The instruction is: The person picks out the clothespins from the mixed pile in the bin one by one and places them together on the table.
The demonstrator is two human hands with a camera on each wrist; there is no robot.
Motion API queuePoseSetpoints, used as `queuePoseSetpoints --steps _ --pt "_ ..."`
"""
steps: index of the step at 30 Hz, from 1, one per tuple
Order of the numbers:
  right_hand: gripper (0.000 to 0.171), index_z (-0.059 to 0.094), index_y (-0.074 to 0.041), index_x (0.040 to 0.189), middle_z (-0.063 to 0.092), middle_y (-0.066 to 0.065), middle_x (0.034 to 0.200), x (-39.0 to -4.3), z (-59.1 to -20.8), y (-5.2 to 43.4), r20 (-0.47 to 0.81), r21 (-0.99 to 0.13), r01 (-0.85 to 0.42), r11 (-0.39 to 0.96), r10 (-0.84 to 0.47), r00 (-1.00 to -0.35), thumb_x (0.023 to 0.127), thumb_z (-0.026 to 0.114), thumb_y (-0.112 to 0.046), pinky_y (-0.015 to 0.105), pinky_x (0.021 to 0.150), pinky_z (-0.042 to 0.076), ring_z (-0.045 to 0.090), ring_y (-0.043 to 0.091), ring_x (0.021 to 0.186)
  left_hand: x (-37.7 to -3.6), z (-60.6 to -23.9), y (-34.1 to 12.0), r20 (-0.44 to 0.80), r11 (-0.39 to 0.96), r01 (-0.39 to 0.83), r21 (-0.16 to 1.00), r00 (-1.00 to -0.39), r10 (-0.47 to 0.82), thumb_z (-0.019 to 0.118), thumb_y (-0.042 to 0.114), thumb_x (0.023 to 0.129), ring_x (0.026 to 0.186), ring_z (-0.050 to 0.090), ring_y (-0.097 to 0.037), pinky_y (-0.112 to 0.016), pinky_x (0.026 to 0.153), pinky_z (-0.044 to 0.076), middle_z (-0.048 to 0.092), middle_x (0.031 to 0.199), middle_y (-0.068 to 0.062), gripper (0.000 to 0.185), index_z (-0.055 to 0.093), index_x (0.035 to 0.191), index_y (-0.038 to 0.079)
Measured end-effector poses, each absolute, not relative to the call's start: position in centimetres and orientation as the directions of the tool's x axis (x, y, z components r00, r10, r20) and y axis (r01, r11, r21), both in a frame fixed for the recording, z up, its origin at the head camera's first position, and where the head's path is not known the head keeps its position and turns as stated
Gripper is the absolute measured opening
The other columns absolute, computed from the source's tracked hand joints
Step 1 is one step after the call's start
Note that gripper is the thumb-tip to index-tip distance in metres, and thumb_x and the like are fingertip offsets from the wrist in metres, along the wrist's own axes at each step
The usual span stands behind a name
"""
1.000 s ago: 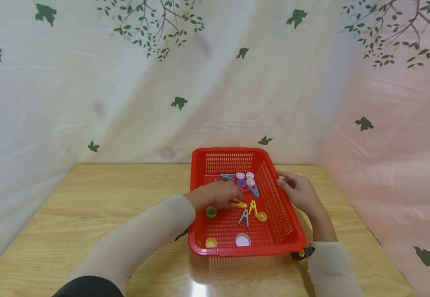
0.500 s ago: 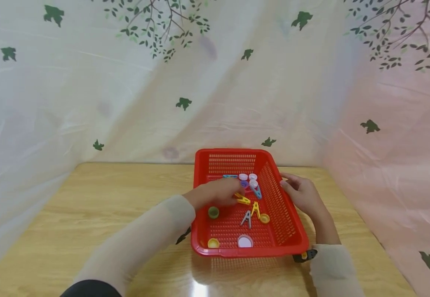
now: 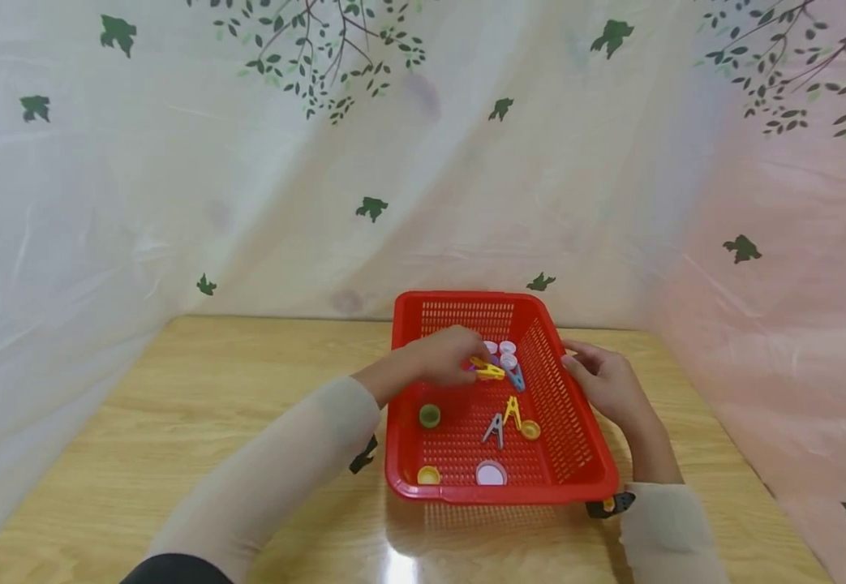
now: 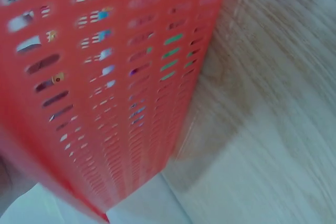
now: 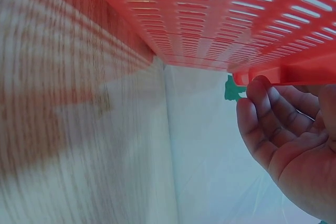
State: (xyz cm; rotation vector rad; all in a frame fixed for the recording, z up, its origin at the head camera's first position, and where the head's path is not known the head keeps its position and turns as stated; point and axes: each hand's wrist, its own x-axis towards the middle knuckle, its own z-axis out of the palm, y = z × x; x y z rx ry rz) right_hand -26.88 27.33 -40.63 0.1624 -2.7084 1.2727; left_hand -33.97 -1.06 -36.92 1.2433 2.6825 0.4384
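Observation:
In the head view, a red plastic basket [image 3: 501, 494] stands on the table. My left hand [image 3: 448, 357] reaches into it and pinches a yellow clothespin [image 3: 491, 372] above the basket floor. My right hand [image 3: 607, 388] grips the basket's right rim; the right wrist view shows its fingers [image 5: 258, 95] curled beneath the rim. Near the left hand lie a blue clothespin [image 3: 516, 379] and white bottle caps [image 3: 508, 362]. Closer to the front are another yellow clothespin [image 3: 513, 412] and a grey clothespin [image 3: 495, 430]. The left wrist view mostly shows the slotted basket wall [image 4: 149, 24].
Inside the basket also lie a green cap [image 3: 430, 416], a yellow cap [image 3: 530, 430], another yellow cap [image 3: 428, 475] and a larger white cap [image 3: 491, 473]. Around it spreads the wooden table [image 3: 247, 381], with a leaf-printed curtain [image 3: 284, 203] behind.
My left hand has taken hold of one yellow clothespin and moved it toward the back of the basket. The right hand stays on the rim. The head view has shifted slightly.

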Motion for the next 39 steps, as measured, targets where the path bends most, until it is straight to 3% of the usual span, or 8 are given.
queuePoseSetpoints --steps 11,25,32,39 --pt "0.048 0.053 -0.004 0.148 0.069 0.023 0.115 -26.5 -40.5 27.5 0.168 -0.754 -0.146 0.640 -0.026 -0.985 0.107 0.056 -0.030 0.034 0.069 0.062 0.072 0.026 0.084 -34.3 -34.8 -3.6 0.095 0.580 0.750 0.318 -0.634 0.767 0.067 0.018 0.096 0.112 0.061 -0.017 -0.031 0.098 0.051 0.068 0.123 -0.001 0.031 0.072 0.126 0.011" --pt "0.052 0.052 -0.006 0.149 0.069 0.022 0.116 -26.2 -40.5 27.8 0.170 -0.775 -0.159 0.612 -0.041 -0.985 0.106 0.056 -0.035 0.035 0.071 0.062 0.073 0.027 0.085 -34.2 -34.3 -7.7 0.228 0.569 0.749 0.339 -0.652 0.723 0.067 0.016 0.094 0.103 0.063 -0.019 -0.034 0.092 0.053 0.071 0.112 -0.003 0.029 0.074 0.120 0.007" --pt "0.050 0.052 -0.005 0.148 0.070 0.023 0.115 -26.4 -40.6 27.7 0.173 -0.768 -0.164 0.619 -0.046 -0.984 0.107 0.055 -0.032 0.035 0.070 0.062 0.073 0.026 0.085 -33.7 -34.3 -10.3 0.232 0.610 0.697 0.377 -0.709 0.666 0.068 0.018 0.094 0.102 0.062 -0.019 -0.036 0.091 0.055 0.070 0.115 -0.003 0.031 0.073 0.122 0.007" --pt "0.049 0.053 -0.004 0.148 0.069 0.023 0.115 -26.5 -40.6 27.5 0.171 -0.766 -0.162 0.621 -0.046 -0.984 0.107 0.056 -0.031 0.035 0.070 0.062 0.072 0.027 0.085 -32.7 -34.7 -12.8 0.293 0.620 0.686 0.381 -0.726 0.623 0.071 0.016 0.092 0.101 0.062 -0.026 -0.040 0.088 0.054 0.069 0.110 -0.004 0.028 0.073 0.118 0.007"
